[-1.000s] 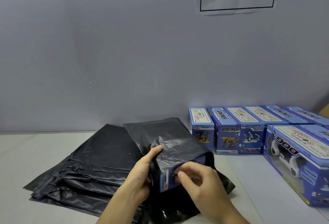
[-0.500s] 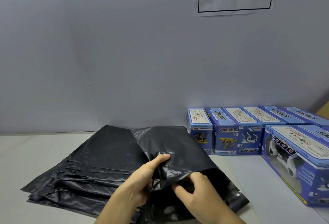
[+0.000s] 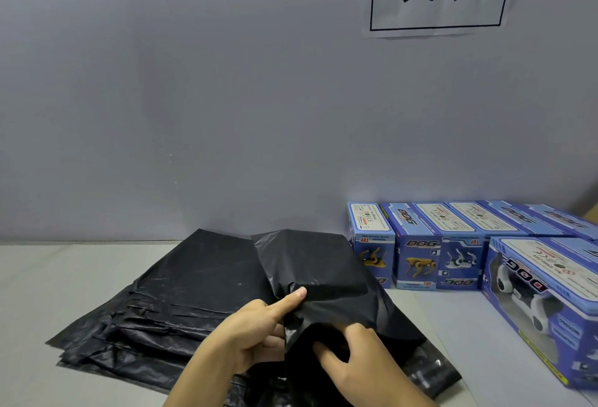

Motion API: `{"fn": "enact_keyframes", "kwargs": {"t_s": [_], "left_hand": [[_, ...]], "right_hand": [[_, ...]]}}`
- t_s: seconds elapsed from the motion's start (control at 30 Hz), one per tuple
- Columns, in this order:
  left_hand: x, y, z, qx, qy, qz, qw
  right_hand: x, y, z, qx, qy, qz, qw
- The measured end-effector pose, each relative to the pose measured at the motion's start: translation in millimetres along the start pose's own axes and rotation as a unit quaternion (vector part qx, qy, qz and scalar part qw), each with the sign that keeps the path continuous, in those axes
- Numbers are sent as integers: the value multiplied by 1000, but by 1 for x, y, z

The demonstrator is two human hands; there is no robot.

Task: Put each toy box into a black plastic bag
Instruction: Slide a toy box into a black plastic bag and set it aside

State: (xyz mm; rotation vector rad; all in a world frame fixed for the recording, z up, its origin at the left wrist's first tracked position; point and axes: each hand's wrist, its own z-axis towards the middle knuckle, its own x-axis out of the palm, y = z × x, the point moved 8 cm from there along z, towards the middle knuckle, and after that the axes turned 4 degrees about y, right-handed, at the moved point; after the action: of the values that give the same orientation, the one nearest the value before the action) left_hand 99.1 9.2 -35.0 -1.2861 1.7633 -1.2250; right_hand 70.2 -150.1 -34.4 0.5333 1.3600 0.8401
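Here, both hands (image 3: 307, 345) grip black bag (image 3: 323, 274) on grey table (image 3: 48, 277), grey wall (image 3: 194, 99) behind.

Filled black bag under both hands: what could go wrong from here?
The filled bag lies partly on the stack of empty bags; pulling it away may drag loose bags along. The left hand and right hand pinch thin film near the mouth, which could tear or slip. The bag's far end sits close to the upright toy boxes and might knock them.
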Motion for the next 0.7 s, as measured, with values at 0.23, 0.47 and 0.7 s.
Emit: {"fn": "enact_keyframes", "kwargs": {"t_s": [0.23,0.47,0.7], "left_hand": [[-13,-7,-8,10,-7,164,986],[-23,-8,-2,40,-35,183,982],[-43,-8,8,58,-108,236,964]], "right_hand": [[5,0,2,-13,0,-3,1000],[13,-6,13,20,21,-8,1000],[30,18,37,40,86,-69,993]]}}
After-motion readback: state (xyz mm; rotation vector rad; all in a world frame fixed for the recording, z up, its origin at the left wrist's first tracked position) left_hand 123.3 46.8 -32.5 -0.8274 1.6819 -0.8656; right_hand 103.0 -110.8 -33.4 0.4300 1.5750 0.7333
